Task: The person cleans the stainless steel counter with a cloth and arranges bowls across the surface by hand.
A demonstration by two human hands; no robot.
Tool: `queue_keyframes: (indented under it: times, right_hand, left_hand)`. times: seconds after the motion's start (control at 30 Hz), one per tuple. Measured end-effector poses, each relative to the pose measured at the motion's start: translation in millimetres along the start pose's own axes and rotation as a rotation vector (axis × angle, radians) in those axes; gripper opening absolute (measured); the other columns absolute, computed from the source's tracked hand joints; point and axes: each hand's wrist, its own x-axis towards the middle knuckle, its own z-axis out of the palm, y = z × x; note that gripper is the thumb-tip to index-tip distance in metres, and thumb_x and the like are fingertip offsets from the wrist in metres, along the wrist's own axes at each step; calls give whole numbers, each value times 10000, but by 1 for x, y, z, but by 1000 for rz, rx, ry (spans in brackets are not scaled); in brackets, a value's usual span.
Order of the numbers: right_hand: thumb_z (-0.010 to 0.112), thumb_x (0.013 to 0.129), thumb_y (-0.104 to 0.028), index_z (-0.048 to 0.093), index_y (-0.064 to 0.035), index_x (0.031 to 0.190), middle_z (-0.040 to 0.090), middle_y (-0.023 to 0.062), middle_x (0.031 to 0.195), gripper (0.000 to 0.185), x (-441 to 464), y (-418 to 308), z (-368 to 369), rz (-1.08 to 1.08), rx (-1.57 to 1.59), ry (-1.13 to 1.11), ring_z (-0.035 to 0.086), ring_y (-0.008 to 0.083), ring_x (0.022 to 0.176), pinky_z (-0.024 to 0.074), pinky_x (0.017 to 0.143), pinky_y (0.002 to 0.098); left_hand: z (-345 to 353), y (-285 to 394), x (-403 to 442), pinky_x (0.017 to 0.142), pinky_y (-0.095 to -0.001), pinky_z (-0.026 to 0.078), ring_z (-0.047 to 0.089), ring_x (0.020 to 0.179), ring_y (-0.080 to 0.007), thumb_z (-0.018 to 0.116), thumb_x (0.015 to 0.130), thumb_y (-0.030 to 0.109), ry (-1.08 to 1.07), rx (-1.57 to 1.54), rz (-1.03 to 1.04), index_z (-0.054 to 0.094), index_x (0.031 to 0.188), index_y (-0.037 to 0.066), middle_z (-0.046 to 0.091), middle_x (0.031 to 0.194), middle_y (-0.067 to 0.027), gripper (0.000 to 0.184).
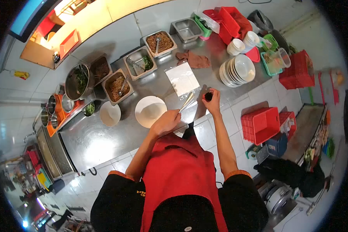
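Metal-topped counter (pixel 121 136): over its near edge, left hand (pixel 167 123) grips a slender pale utensil (pixel 186 102), right hand (pixel 212 103) pinches a small dark round object (pixel 208 96); the round white bowl (pixel 150 111) looks unfilled, filling apparently undone.

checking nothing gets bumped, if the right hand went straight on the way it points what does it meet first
Probably the brown cloth lying on the steel counter, beyond the right hand; depth is unclear, so it might pass above it.
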Motion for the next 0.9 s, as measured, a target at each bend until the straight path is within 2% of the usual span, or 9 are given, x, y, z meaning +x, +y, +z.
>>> queue_keyframes:
  times: [0.03,0.13,0.27,0.4,0.5,0.57,0.67,0.83,0.9]
  right_hand:
    - [807,699,-59,527,-34,1215,527,204,1162,588,11,-10,-5,-24,-8,0,529,387,1128,437,989,469]
    - [773,747,-63,525,-36,1242,536,199,1195,554,70,-5,7,-189,-17,-32,516,402,1150,403,1035,477]
    - [726,783,-51,520,-38,1302,567,197,1274,558,176,-3,42,-299,63,-34,503,410,1209,382,1064,477]
    - [701,814,-72,575,-24,1259,616,201,1216,465,232,25,69,-294,-260,-193,561,397,1148,441,996,460]
    - [693,840,-104,640,-7,1170,664,191,1086,347,251,15,45,-97,-71,-314,623,376,1001,496,885,421]
    - [701,885,-175,667,14,1060,695,148,989,260,245,-5,3,-228,265,68,665,292,870,516,779,380]
    - [715,924,-226,658,27,1034,667,61,908,282,231,-15,-63,17,585,-62,611,163,861,480,765,309]
    - [683,976,-220,639,11,1117,631,14,1010,275,170,16,-135,217,938,-197,560,92,947,459,833,256]
    - [659,979,-192,602,19,1237,639,42,1127,338,143,5,-160,330,1184,-311,580,113,1030,461,900,260]
  left_hand:
    - [1,-2,5,793,-554,477,628,863,-493,454,973,228,15,-3,-14,605,925,-44,647,890,-312,316]
    - [13,-13,15,748,-416,518,648,755,-293,417,1040,240,14,-87,-86,607,886,-14,655,790,-151,353]
    - [30,8,25,739,-406,520,649,758,-289,409,1047,215,92,-53,-118,606,885,-18,655,797,-155,345]
    - [48,19,51,769,-480,495,648,833,-425,453,1028,226,122,-174,-260,618,885,-15,664,834,-246,325]
    - [64,14,82,775,-502,487,645,843,-434,455,1025,235,222,-162,-259,618,873,-9,665,839,-252,330]
    - [75,3,107,784,-515,485,644,854,-442,455,1023,237,287,-110,-284,619,892,-9,667,852,-261,323]
    - [79,-4,146,798,-542,482,636,869,-461,463,1011,238,384,37,-358,616,938,-15,664,879,-277,305]
    - [66,-35,204,815,-567,480,604,889,-478,519,971,223,584,283,-400,604,985,-41,635,921,-282,278]
    - [61,-60,227,817,-559,486,580,927,-462,590,926,209,772,449,-216,604,958,-48,607,953,-264,260]
